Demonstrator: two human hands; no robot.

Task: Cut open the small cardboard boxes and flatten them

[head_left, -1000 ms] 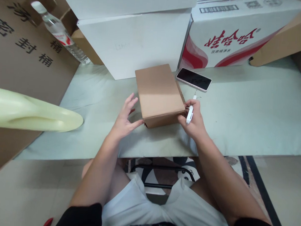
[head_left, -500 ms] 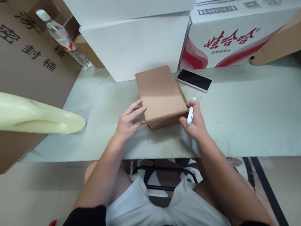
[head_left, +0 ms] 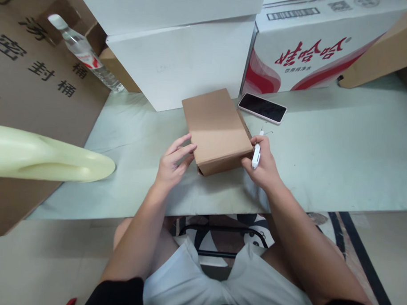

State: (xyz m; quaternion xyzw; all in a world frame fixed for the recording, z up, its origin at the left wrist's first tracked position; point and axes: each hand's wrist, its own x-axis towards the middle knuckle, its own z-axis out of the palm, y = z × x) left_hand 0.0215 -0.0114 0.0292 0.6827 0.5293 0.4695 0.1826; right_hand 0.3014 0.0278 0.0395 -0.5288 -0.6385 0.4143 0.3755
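Note:
A closed brown cardboard box [head_left: 217, 128] lies slightly turned on the green-covered table, its smooth top face up. At its left side is my left hand [head_left: 173, 162], fingers stretched and apart, with the fingertips resting against the edge. My right hand [head_left: 265, 163] is closed round a slim white pen [head_left: 256, 156], whose thin tip points away from me. The thumb and fingers of that same hand touch the box's near right corner. Some of the right fingers are hidden behind the pen and the box.
Behind the box stand a large white carton [head_left: 190, 58] and a red-and-white water carton [head_left: 300, 58]. A phone [head_left: 262, 108] lies just beyond the right hand. At left are a water bottle [head_left: 88, 55], a big brown carton [head_left: 41, 102] and a pale yellow curved object [head_left: 53, 156].
My left thumb has drawn back from the box's near left corner towards the other fingers. The box and my right hand with the pen have stayed nearly still.

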